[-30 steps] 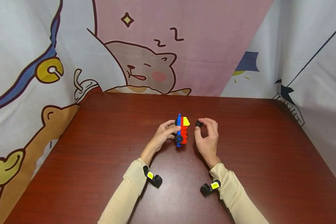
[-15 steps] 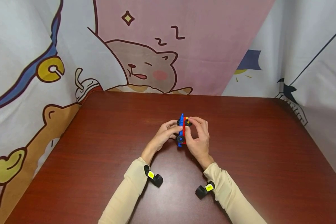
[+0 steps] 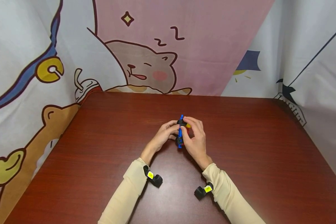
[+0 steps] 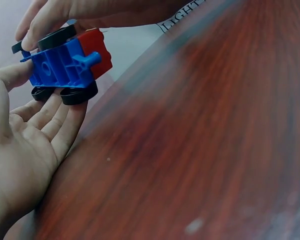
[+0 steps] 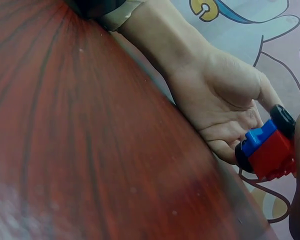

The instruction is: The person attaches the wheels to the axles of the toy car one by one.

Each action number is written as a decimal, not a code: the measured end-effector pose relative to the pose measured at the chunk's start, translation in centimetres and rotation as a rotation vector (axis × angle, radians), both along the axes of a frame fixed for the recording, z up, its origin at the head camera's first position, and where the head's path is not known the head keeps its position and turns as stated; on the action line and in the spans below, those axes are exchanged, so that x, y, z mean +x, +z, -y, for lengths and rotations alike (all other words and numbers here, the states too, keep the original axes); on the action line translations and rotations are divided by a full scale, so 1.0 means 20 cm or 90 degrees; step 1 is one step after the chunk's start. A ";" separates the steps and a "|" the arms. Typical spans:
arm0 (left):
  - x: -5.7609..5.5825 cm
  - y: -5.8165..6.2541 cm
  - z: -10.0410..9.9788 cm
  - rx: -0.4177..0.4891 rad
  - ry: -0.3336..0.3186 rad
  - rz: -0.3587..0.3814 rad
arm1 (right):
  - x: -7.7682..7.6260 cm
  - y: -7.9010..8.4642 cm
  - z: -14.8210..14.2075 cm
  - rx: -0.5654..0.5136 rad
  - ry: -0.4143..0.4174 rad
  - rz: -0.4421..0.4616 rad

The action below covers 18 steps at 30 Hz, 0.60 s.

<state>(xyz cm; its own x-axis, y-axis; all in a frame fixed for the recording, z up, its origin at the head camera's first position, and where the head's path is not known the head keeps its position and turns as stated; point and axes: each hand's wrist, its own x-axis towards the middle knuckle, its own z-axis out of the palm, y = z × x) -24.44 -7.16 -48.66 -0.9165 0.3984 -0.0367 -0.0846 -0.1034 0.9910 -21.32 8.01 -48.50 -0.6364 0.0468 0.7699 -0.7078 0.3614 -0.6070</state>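
Note:
A small toy car [image 3: 180,133] has a blue chassis, a red body and a yellow block, and is held up on its side. My left hand [image 3: 163,134] grips it from the left, thumb on the chassis and fingers beneath the wheels. In the left wrist view the blue underside [image 4: 52,67] faces the camera, with black wheels along both sides. My right hand [image 3: 196,140] pinches a black wheel [image 3: 181,122] at the car's far end between thumb and fingers. The red body [image 5: 274,156] shows in the right wrist view, where the right fingers are mostly out of sight.
Both hands are over a dark red-brown wooden table [image 3: 114,124]. Printed cloth with cartoon animals [image 3: 151,68] hangs behind its far edge and along the sides. A black camera [image 3: 154,178] is strapped to the left wrist, another camera [image 3: 203,191] to the right.
My right hand has moved left, carrying the wheel from beside the car onto its far end. The car has turned so its blue underside faces up more. My left hand has stayed nearly still.

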 end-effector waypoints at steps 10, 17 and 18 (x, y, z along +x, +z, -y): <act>0.02 0.02 -0.02 -0.023 -0.001 -0.013 | 0.01 0.00 -0.01 0.052 -0.020 0.019; 0.03 0.01 -0.05 -0.087 0.042 -0.027 | 0.02 0.01 0.00 0.084 -0.029 0.024; 0.03 0.01 -0.05 -0.092 0.046 -0.029 | 0.02 0.00 0.00 0.085 -0.030 0.021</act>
